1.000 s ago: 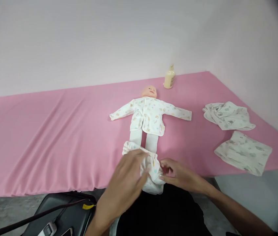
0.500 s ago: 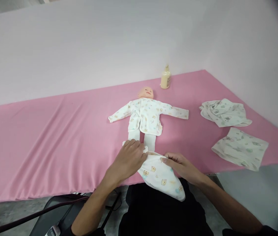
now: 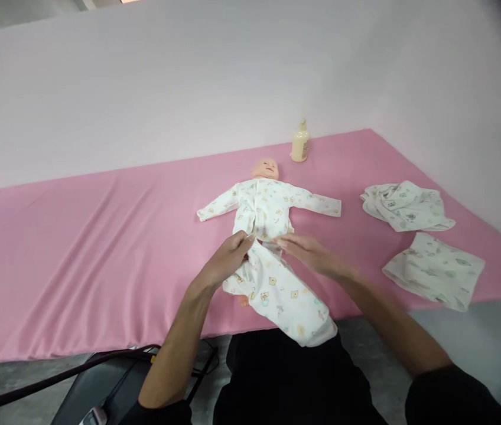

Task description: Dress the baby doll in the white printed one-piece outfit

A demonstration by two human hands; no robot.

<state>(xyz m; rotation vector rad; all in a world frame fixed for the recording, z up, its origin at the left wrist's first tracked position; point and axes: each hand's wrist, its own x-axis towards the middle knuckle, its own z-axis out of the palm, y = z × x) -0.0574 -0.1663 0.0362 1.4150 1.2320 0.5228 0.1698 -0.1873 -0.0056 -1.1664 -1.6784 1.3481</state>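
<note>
Both hands pinch the trousers' waistband at the doll's hips.
Left hand (image 3: 228, 260) and right hand (image 3: 303, 252) grip the trousers (image 3: 279, 295) below the doll (image 3: 266, 200); one trouser leg hangs at 5 o'clock, so the fabric could bunch or slip off.

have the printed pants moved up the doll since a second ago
Yes. The pants were bunched at the doll's feet near the pink sheet's front edge; now both hands hold the waistband at the shirt hem, farther from that edge.
</note>
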